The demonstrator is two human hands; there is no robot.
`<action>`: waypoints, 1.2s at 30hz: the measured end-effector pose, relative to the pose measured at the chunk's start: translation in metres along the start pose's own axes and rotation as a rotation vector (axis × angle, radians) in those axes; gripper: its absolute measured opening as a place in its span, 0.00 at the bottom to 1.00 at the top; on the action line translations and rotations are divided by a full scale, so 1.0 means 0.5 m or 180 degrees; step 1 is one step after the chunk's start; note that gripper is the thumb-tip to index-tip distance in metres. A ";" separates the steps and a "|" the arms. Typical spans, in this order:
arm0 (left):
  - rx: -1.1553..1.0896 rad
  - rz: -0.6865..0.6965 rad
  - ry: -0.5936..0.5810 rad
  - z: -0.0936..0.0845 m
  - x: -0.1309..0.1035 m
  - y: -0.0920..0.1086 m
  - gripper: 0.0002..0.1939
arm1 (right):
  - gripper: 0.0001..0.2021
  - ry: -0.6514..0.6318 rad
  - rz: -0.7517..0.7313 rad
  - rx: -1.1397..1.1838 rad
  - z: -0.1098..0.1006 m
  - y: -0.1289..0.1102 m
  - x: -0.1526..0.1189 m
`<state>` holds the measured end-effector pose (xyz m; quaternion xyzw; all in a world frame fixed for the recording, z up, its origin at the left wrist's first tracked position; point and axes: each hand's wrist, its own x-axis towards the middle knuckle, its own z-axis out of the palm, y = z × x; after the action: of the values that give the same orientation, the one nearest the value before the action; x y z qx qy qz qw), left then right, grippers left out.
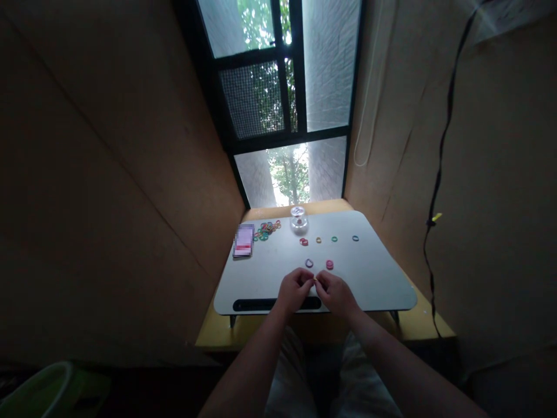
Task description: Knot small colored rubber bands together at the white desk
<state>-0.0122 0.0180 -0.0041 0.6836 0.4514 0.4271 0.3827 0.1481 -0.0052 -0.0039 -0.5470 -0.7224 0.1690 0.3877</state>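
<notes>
Both hands meet over the front of the white lap table. My left hand (297, 287) is closed in a pinch, fingertips close against those of my right hand (334, 290), also pinching. A small yellow ring (315, 279), like a hair tie, shows between the fingertips, mostly hidden by them. Just beyond the hands lie a purple ring (308, 263) and pink rings (329, 265). Farther back is a row: red rings (303, 241), a yellow-orange ring (318, 240), a green ring (334, 239) and a blue ring (355, 238).
A pile of mixed coloured rings (266, 230) lies at the table's back left, beside a phone (243, 241). A clear round jar (299, 222) stands at the back. The white lap table (378, 278) has a dark slot (255, 305) along its front edge. A black cord (440, 157) hangs at right.
</notes>
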 end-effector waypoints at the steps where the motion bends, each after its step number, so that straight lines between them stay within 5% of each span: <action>1: 0.0075 -0.0005 0.0058 0.001 0.000 0.000 0.06 | 0.08 -0.0005 0.0002 -0.0009 0.000 -0.001 0.000; 36: 0.0106 -0.0083 0.0231 0.001 -0.001 0.011 0.10 | 0.10 0.0049 0.0013 0.0119 0.005 0.002 -0.002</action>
<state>-0.0102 0.0161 0.0005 0.6680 0.4809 0.4390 0.3602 0.1470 -0.0052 -0.0066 -0.5425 -0.7150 0.1791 0.4031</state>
